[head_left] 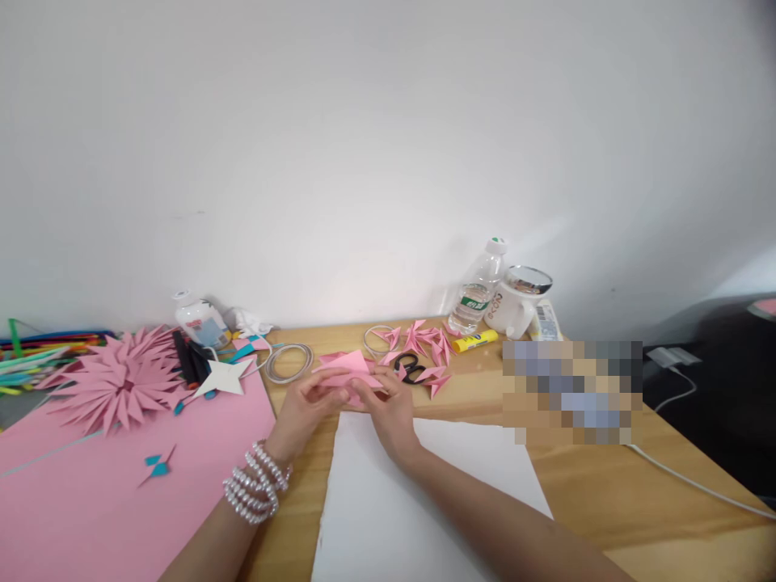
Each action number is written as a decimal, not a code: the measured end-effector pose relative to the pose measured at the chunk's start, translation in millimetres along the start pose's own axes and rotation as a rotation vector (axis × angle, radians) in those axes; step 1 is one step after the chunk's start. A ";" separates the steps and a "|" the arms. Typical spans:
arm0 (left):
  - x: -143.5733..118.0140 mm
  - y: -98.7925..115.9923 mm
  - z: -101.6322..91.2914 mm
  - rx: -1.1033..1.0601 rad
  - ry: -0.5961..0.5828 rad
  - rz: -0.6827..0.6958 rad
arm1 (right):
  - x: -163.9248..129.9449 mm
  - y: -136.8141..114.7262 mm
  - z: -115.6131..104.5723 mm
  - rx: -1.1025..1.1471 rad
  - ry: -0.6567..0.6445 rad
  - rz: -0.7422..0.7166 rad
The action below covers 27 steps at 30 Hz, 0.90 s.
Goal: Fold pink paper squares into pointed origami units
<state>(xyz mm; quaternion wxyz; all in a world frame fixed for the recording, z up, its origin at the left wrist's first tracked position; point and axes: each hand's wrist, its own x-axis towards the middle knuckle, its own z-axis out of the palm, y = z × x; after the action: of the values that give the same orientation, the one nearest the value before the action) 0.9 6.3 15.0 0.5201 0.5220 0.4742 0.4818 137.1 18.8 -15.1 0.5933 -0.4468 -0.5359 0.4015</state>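
Observation:
Both hands meet over the far edge of a white sheet (388, 501) on the wooden table (606, 485). My left hand (303, 408) and my right hand (388, 408) pinch a folded pink paper piece (352, 368) between their fingers. Pearl bracelets (258, 485) circle my left wrist. Just beyond the paper lie black scissors (411, 369) and several folded pink paper points (428, 343).
A large pink sheet (121, 501) at left carries a pink paper flower (118, 380) and a white paper star (227, 376). Wire rings (289, 361), a yellow glue stick (476, 341), a water bottle (478, 287), a white mug (515, 303) and a small bottle (200, 321) stand near the wall.

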 end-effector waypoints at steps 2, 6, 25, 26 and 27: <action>1.9 -5.5 -2.5 0.059 0.089 0.023 | -1.1 -1.4 1.2 0.018 -0.037 0.007; 2.8 -8.3 -7.1 0.008 0.073 0.005 | -3.3 -6.0 3.2 0.144 -0.193 0.000; 1.2 -3.3 -0.2 0.040 0.250 0.036 | -2.2 1.4 3.3 0.157 -0.021 0.135; 1.5 -5.3 -0.4 0.017 0.247 0.035 | -2.4 2.0 3.5 0.171 -0.018 0.152; 1.7 -6.9 -0.6 0.011 0.248 0.035 | -2.5 2.8 3.7 0.185 -0.016 0.167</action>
<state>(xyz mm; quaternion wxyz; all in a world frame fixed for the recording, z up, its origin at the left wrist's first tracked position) 0.5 8.1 8.1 0.4461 0.4697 0.5283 0.5488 133.2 17.6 -18.4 0.5922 -0.4299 -0.4623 0.5008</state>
